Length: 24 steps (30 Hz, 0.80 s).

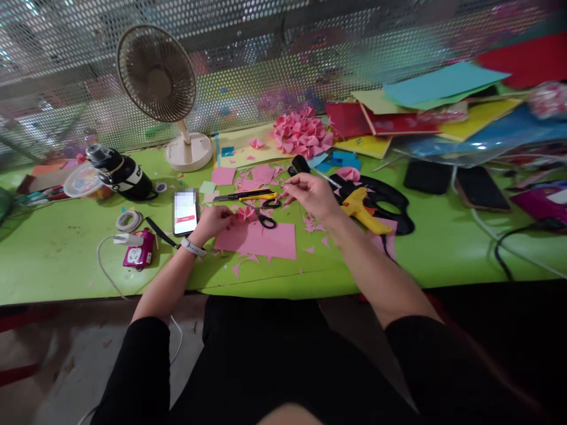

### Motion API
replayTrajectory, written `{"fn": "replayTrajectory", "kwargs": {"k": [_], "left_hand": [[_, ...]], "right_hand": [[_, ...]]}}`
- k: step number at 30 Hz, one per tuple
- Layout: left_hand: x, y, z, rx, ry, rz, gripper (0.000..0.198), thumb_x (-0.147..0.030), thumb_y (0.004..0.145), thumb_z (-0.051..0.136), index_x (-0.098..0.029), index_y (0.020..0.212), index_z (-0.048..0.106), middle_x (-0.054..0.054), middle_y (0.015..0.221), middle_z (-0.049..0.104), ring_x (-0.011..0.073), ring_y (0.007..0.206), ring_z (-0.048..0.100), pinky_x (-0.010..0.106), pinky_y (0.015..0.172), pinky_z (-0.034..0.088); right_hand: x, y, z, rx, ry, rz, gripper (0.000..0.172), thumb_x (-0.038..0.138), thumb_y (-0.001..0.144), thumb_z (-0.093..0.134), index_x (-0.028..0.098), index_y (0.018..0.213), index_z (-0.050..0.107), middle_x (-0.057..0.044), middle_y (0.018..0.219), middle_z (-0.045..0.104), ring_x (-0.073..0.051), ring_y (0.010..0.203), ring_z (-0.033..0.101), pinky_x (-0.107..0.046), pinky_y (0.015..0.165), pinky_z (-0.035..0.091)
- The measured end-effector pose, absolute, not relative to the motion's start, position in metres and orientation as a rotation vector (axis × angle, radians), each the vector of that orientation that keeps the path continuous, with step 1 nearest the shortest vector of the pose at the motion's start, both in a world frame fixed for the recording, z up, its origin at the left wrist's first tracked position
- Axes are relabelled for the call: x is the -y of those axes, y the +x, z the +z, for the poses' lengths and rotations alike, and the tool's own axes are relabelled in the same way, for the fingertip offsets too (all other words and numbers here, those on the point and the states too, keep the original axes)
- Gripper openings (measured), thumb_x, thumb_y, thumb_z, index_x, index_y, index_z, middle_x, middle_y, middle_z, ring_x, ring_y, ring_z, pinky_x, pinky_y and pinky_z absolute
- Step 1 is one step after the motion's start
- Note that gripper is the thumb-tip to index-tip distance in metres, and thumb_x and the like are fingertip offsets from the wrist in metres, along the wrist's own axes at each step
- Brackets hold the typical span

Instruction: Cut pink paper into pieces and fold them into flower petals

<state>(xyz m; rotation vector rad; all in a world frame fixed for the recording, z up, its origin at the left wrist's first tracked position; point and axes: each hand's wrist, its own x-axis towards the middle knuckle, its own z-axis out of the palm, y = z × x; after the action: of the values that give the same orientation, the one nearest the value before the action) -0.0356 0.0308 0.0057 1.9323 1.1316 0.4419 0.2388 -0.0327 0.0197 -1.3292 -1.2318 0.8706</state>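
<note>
A folded pink paper flower [246,215] is pinched in the fingertips of my left hand [216,223], above a pink paper sheet [266,241]. My right hand [310,193] is raised to the right of it, thumb and fingers closed together; what they hold, if anything, is too small to make out. Between the hands lie black-handled scissors [267,221] and a yellow-and-black utility knife [257,195]. A yellow glue gun [364,212] rests just right of my right wrist. Behind, a cluster of pink paper flowers [302,133] sits on pale yellow paper.
On the left are a phone [185,212], a black bottle [121,172], a tape roll [128,221] and a purple power socket [140,250] with a cable. A fan [188,152] stands behind. Coloured sheets [443,85] are piled at back right, near two dark phone-like slabs [482,188].
</note>
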Motion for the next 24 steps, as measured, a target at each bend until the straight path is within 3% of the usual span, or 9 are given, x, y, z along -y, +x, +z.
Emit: {"fn": "replayTrajectory", "kwargs": {"k": [5,8,15,24], "left_hand": [[-0.029,-0.038,0.013,-1.121,1.999,0.407,0.028,-0.044,0.079,0.073,-0.016,0.08,0.073,0.006,0.06,0.07,0.0127,0.047,0.061,0.02,0.044,0.042],[-0.03,-0.041,0.021,-1.107,1.957,0.453,0.035,-0.05,0.078,0.073,-0.015,0.079,0.072,0.006,0.061,0.07,0.0126,0.048,0.062,0.02,0.045,0.043],[-0.042,-0.044,0.027,-1.185,1.761,0.614,0.032,-0.044,0.077,0.075,-0.013,0.081,0.07,0.006,0.067,0.071,0.0119,0.054,0.065,0.02,0.05,0.047],[-0.048,-0.037,0.032,-1.123,1.719,0.572,0.032,-0.043,0.079,0.074,-0.012,0.084,0.07,0.008,0.072,0.073,0.0117,0.058,0.066,0.021,0.056,0.051]], "right_hand": [[0.037,0.265,0.032,1.345,-1.575,0.731,0.017,0.037,0.082,0.067,0.019,0.084,0.065,-0.005,0.079,0.074,-0.015,0.058,0.066,-0.029,0.058,0.056],[0.047,0.274,0.034,1.623,-1.897,0.54,0.01,0.029,0.083,0.065,0.02,0.085,0.069,-0.007,0.084,0.075,-0.02,0.071,0.069,-0.031,0.066,0.053],[0.057,0.268,0.017,2.089,-2.25,0.403,0.029,0.034,0.08,0.067,0.015,0.101,0.07,-0.014,0.108,0.073,-0.029,0.09,0.07,-0.033,0.068,0.048],[0.04,0.269,0.016,2.275,-2.217,0.384,0.017,0.006,0.078,0.063,0.013,0.09,0.073,-0.017,0.097,0.075,-0.028,0.089,0.07,-0.033,0.069,0.051]]}}
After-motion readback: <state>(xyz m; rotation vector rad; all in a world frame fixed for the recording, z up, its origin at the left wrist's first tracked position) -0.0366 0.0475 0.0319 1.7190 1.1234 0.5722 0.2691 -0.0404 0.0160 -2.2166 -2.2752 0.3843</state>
